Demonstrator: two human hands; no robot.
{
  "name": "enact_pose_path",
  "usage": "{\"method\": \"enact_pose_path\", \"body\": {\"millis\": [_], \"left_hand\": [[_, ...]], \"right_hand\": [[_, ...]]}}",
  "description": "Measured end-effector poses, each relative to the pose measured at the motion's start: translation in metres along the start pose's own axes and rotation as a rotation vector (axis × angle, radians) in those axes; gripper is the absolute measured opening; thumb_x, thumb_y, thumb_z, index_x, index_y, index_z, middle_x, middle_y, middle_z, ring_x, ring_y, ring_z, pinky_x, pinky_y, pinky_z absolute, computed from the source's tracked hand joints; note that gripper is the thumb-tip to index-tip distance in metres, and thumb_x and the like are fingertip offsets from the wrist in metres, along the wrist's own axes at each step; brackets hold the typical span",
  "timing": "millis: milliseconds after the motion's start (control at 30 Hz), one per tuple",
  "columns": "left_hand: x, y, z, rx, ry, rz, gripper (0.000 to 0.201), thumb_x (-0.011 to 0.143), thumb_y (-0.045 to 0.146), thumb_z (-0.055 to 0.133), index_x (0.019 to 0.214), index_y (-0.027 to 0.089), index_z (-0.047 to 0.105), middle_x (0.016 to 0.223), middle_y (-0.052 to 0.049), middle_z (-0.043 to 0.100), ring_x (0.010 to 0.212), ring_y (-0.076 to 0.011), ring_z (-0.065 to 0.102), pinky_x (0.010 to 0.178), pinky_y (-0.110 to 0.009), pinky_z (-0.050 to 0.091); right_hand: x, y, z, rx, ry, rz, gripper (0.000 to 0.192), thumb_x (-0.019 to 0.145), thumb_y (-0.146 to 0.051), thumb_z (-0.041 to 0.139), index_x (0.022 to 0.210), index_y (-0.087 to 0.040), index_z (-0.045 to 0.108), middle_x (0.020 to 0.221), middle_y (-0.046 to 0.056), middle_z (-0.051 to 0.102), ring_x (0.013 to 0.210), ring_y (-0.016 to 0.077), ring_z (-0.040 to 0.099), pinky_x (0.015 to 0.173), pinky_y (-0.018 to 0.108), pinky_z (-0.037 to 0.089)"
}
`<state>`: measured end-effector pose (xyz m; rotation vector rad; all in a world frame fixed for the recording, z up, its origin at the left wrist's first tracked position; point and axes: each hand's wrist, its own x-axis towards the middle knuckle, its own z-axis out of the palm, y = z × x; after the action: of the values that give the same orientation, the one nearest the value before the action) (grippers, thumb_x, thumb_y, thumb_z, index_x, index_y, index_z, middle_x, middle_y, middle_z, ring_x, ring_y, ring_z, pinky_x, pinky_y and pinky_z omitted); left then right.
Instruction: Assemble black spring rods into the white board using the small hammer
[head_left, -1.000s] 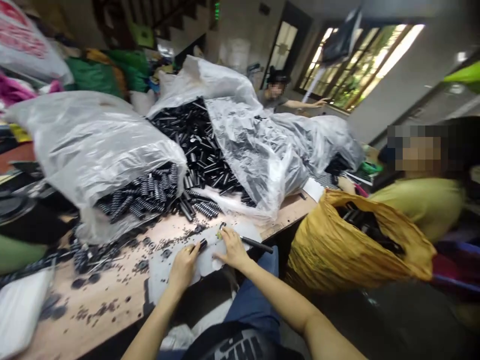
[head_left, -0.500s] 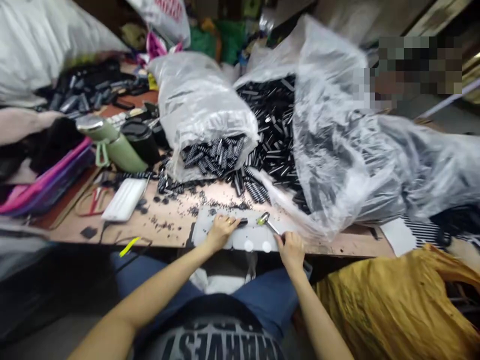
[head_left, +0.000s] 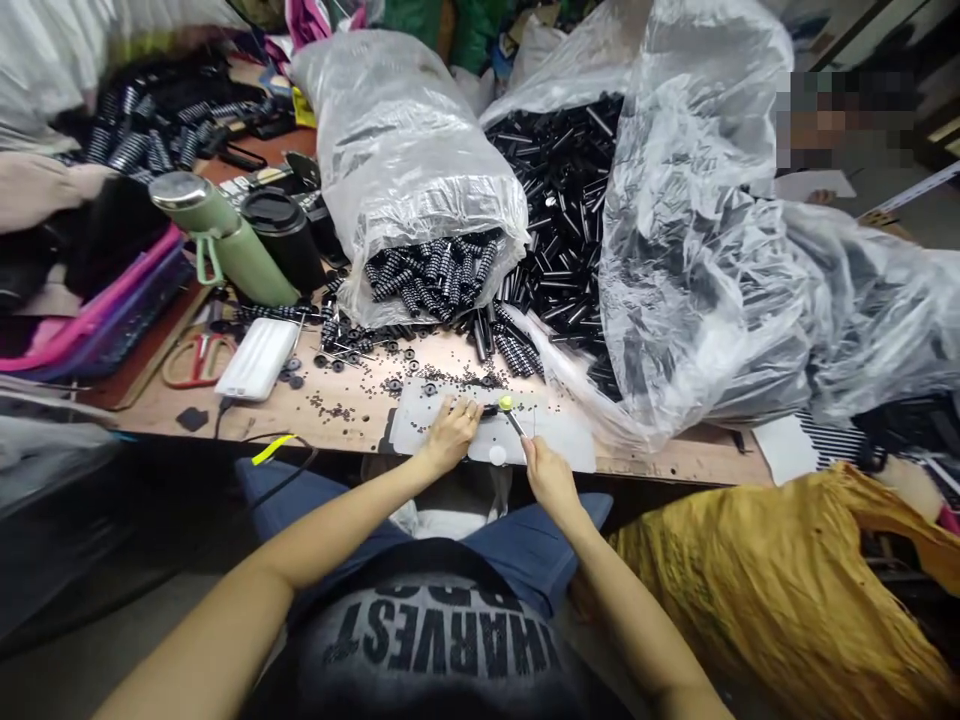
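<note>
My left hand (head_left: 453,434) is closed around a short black tube (head_left: 490,410), which points right over a pale work mat (head_left: 559,440). My right hand (head_left: 551,472) grips the handle of a small hammer (head_left: 514,420). Its yellow-green head lies close to the tube's right end; whether they touch I cannot tell. Small black rings and round caps (head_left: 337,365) are scattered on the table (head_left: 330,425) beyond my left hand. Behind the mat, a plastic bag (head_left: 409,130) spills ribbed black pieces (head_left: 442,275).
Smooth black tubes (head_left: 559,220) heap beside a large clear plastic sheet (head_left: 690,250). On the left are a green flask (head_left: 225,240), a black cup (head_left: 281,235), red-handled scissors (head_left: 199,362) and a white power bank (head_left: 259,360). A yellow sack (head_left: 757,570) stands at right. A person's hand (head_left: 821,196) shows far right.
My right hand has moved left with the hammer, bringing its head to the tube's end. My left hand still holds the tube. The camera view has tilted downward.
</note>
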<state>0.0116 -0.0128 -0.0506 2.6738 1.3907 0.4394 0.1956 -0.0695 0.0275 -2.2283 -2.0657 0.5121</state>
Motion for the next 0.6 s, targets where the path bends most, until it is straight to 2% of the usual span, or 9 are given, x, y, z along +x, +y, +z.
{"method": "enact_pose_path", "body": {"millis": [100,167,200,333,400,467,600], "left_hand": [[0.0,0.016,0.005,-0.014,-0.018,-0.015,0.066,0.093,0.044,0.038,0.144,0.001,0.031,0.146,-0.024,0.036,0.141,-0.0324,0.025,0.113,-0.051,0.019],[-0.002,0.021,0.008,-0.013,-0.028,-0.001,0.078,0.09,0.053,0.039,0.144,-0.003,0.028,0.15,-0.026,0.029,0.143,-0.0342,0.017,0.115,-0.05,0.015],[-0.003,0.022,0.01,-0.009,-0.036,0.008,0.077,0.09,0.051,0.039,0.143,-0.004,0.027,0.15,-0.026,0.029,0.143,-0.0339,0.017,0.115,-0.049,0.014],[-0.008,0.019,0.014,0.026,-0.059,0.03,0.061,0.092,0.027,0.035,0.145,-0.001,0.026,0.151,-0.022,0.029,0.143,-0.0283,0.022,0.116,-0.045,0.016],[-0.009,0.017,0.014,0.029,-0.054,0.037,0.057,0.092,0.024,0.032,0.145,0.0,0.028,0.151,-0.02,0.031,0.142,-0.0269,0.024,0.115,-0.043,0.018],[-0.008,0.018,0.013,0.018,-0.039,0.04,0.059,0.094,0.031,0.033,0.144,-0.001,0.03,0.149,-0.021,0.033,0.142,-0.0284,0.024,0.115,-0.044,0.018],[-0.01,0.021,0.011,-0.029,-0.001,0.03,0.081,0.087,0.057,0.041,0.141,-0.002,0.033,0.149,-0.024,0.032,0.142,-0.033,0.02,0.115,-0.046,0.017]], "right_hand": [[-0.004,-0.019,-0.013,0.123,0.143,-0.096,0.045,0.101,-0.044,0.018,0.086,-0.019,0.053,0.065,0.003,0.06,0.057,0.0176,0.058,0.056,0.025,0.031],[-0.007,-0.035,-0.013,0.176,0.177,-0.154,0.048,0.101,-0.044,0.014,0.089,-0.019,0.054,0.068,0.005,0.062,0.06,0.0173,0.059,0.058,0.025,0.034],[-0.007,-0.043,-0.009,0.16,0.144,-0.18,0.049,0.101,-0.043,0.014,0.091,-0.018,0.055,0.069,0.006,0.063,0.061,0.0176,0.06,0.058,0.025,0.035],[-0.004,-0.061,0.017,-0.051,-0.14,-0.253,0.041,0.1,-0.042,0.026,0.103,-0.016,0.058,0.077,0.01,0.069,0.065,0.0206,0.063,0.058,0.027,0.035],[-0.001,-0.059,0.02,-0.063,-0.172,-0.243,0.038,0.101,-0.04,0.027,0.103,-0.017,0.058,0.077,0.009,0.069,0.066,0.0211,0.064,0.059,0.027,0.035],[0.0,-0.053,0.011,0.005,-0.106,-0.197,0.039,0.101,-0.039,0.024,0.097,-0.018,0.058,0.073,0.006,0.068,0.065,0.0201,0.063,0.059,0.026,0.035],[-0.005,-0.043,-0.027,0.216,0.063,-0.174,0.045,0.1,-0.044,0.021,0.082,-0.02,0.055,0.067,0.003,0.063,0.061,0.0171,0.06,0.058,0.025,0.037]]}}
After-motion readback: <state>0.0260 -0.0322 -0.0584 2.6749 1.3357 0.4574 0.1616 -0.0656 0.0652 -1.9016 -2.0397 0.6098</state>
